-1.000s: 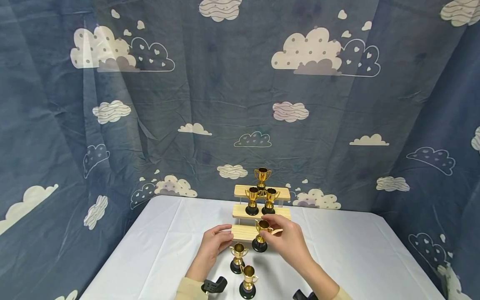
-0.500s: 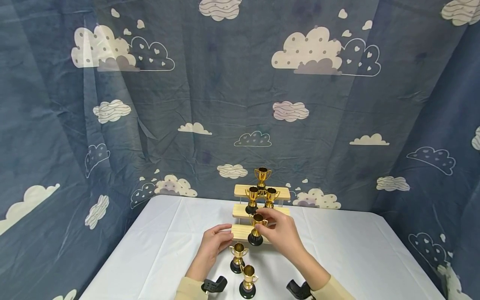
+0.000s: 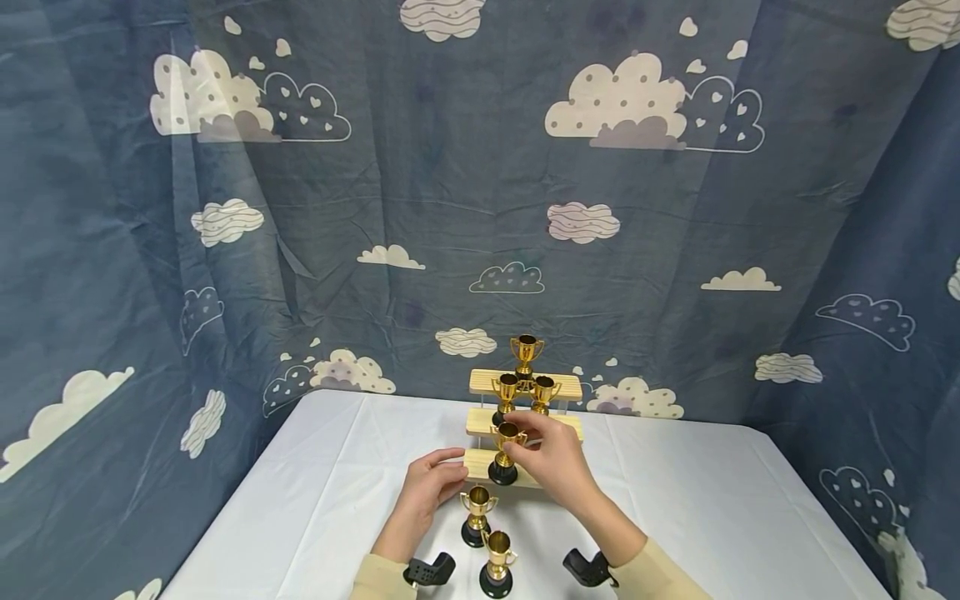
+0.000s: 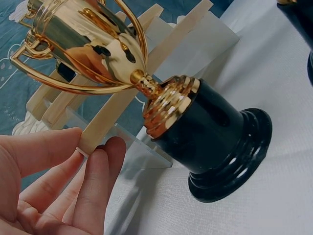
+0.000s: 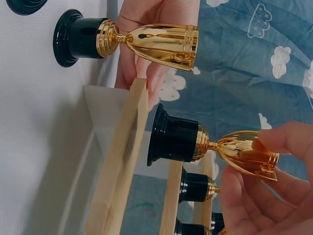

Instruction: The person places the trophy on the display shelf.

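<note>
"Pinching a gold trophy [image 3: 504, 459] by its cup, the fingers of the right hand [image 3: 553, 458] hold it roughly upright."

"What has just changed?"

"It has moved left and farther in, and is now at the lowest shelf [image 3: 477, 464]. Whether its black base touches the wood, I can't tell."

"And the left hand [image 3: 426, 493]?"

"Staying put, its fingers pinching that shelf's left end, probably steadying it."

"What does the shift mean?"

"I judge the trophy is now lined up with the shelf, though not yet released."

"Beyond that?"

"Farther, a left trophy [image 3: 506, 392] and right trophy [image 3: 543, 392] stand on the middle shelf [image 3: 477, 423], and a far trophy [image 3: 527, 350] on the top shelf [image 3: 487, 382]. Nearer, two more [image 3: 497, 565] stand on the white tabletop [image 3: 690, 508]."
</note>
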A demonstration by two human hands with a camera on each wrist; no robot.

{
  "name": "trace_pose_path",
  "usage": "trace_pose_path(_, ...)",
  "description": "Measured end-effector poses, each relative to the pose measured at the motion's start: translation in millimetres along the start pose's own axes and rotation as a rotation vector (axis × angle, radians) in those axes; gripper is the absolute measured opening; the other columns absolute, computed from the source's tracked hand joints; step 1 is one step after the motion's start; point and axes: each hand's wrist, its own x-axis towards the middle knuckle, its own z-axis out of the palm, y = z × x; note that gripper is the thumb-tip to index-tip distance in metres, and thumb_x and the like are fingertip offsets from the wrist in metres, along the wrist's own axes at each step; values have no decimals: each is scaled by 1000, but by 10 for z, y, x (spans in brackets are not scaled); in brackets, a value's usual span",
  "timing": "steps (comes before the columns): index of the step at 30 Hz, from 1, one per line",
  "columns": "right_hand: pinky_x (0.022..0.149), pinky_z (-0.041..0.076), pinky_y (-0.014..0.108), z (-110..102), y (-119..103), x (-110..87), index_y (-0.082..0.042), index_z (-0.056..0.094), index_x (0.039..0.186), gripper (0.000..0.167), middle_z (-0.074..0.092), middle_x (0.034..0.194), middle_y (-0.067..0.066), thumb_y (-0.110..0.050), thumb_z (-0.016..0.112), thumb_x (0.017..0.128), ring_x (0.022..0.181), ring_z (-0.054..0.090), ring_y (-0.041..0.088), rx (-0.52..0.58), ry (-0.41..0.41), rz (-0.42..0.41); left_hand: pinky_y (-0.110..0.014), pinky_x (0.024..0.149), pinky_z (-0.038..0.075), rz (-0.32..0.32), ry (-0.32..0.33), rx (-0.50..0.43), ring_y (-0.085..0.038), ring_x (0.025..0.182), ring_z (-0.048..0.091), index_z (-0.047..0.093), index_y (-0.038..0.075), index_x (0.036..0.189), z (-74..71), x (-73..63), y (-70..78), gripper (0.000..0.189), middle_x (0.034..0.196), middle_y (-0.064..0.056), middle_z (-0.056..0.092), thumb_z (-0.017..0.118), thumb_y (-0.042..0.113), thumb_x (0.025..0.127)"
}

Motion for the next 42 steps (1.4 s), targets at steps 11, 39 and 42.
trace_pose_path(11,75,58,26,73,43,61,-19,73,118,39,74,104,-5,-8,82,82,87,69,8,-28,-24,16,-35,87,58,5,-5,7,-25,98,71,61,-8,130,-14,28,-26,48,108,-20,72,73,-2,84)
trace_pose_path(39,79,58,28,211,36,200,-14,73,119,38,74,103,-5,-11,82,82,91,69,9,-28,-52,0,-36,87,58,6,-14,-10,-22,94,72,63,-6,128,-30,22,-17,46,106,-19,72,73,-1,83)
trace_pose_path(42,78,58,28,216,30,204,-14,73,119,38,74,104,-5,-11,82,82,90,69,9,-30,-54,-1,-36,87,58,6,-18,-10,-22,94,72,63,-6,128,-28,25,-15,47,105,-18,73,73,-1,83)
